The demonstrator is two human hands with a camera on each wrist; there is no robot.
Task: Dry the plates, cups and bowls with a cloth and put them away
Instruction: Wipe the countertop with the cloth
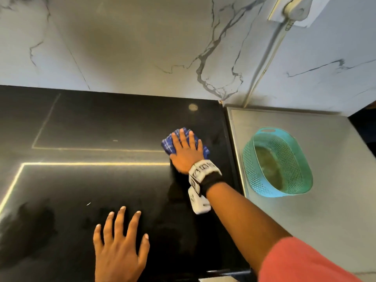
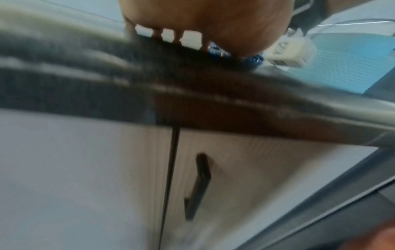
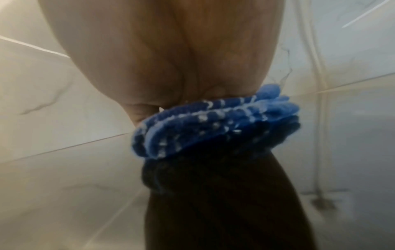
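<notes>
On the left, the black counter (image 1: 91, 190) shines with bright strips of reflected light. The left hand (image 1: 120, 247) lies near its front edge, fingers spread wide and straight, holding nothing; whether the palm rests on the stone or hangs just over it I cannot tell. Further right and further back, the right hand (image 1: 186, 153) presses flat, fingers straight, on a folded blue cloth (image 1: 168, 143) with thin white lines, which lies on the counter near its right edge. A white band with a small white box (image 1: 200, 202) is strapped round that wrist. Just beside the counter's edge comes a grey metal surface (image 1: 325, 220), and on it sits a teal plastic basket (image 1: 254, 169) with mesh walls; no dishes show inside it. Only the left wrist view, blurred, looks under the counter: pale cupboard doors (image 2: 85, 177) with a black handle (image 2: 197, 186), and over the edge the far hand's fingertips (image 2: 177, 42) touching the counter. Only the right wrist view shows the cloth (image 3: 213, 125) from below the palm, bunched in folds with its dark reflection under it.
</notes>
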